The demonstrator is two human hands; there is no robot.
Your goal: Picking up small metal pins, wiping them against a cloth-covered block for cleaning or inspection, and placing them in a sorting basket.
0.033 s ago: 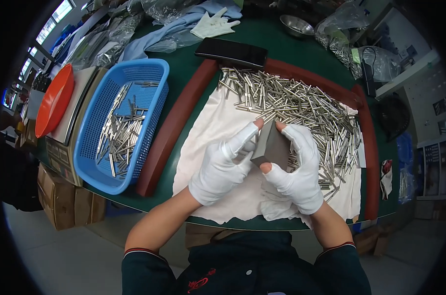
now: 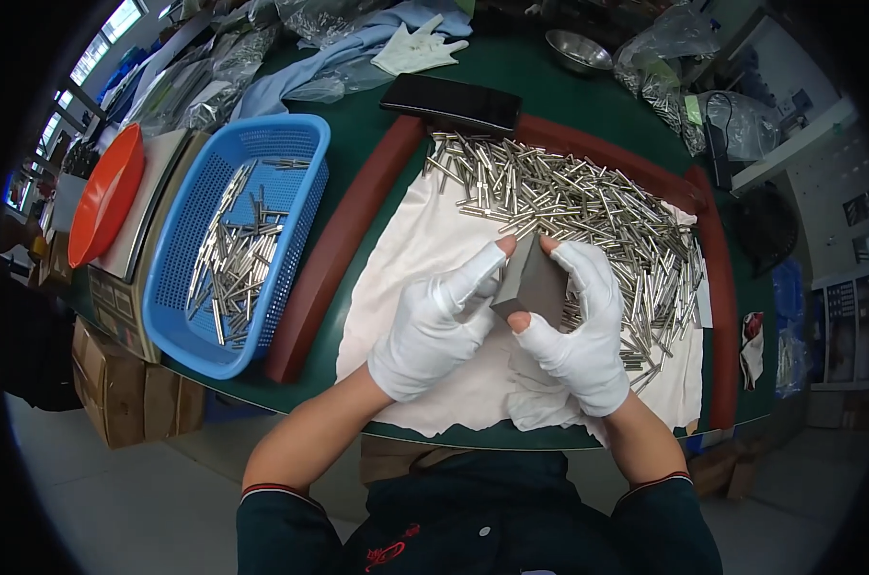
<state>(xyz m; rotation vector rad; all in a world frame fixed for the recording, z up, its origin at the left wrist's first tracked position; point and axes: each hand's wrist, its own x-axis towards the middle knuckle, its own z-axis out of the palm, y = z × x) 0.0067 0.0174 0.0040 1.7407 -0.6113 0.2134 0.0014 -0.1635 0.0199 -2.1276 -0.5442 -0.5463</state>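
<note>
Both of my hands wear white gloves with bare fingertips and hold a dark grey rectangular block tilted in front of me. Along the block's left side lie the thumb and curled fingers of my left hand. My right hand grips its right side, with one fingertip at the far end and another at the near end. Just beyond the hands, many thin metal pins lie heaped on a pale cloth. Whether any pin sits between the left fingers and the block is hidden.
Dark red rails border the cloth on the green table. A blue basket with metal pins stands left, beside an orange dish. At the back are a black phone-like slab, a white glove and a metal bowl.
The grey block and the fingertips on it have shifted very slightly to the right. Both hands keep their hold; the pins and basket look the same.
</note>
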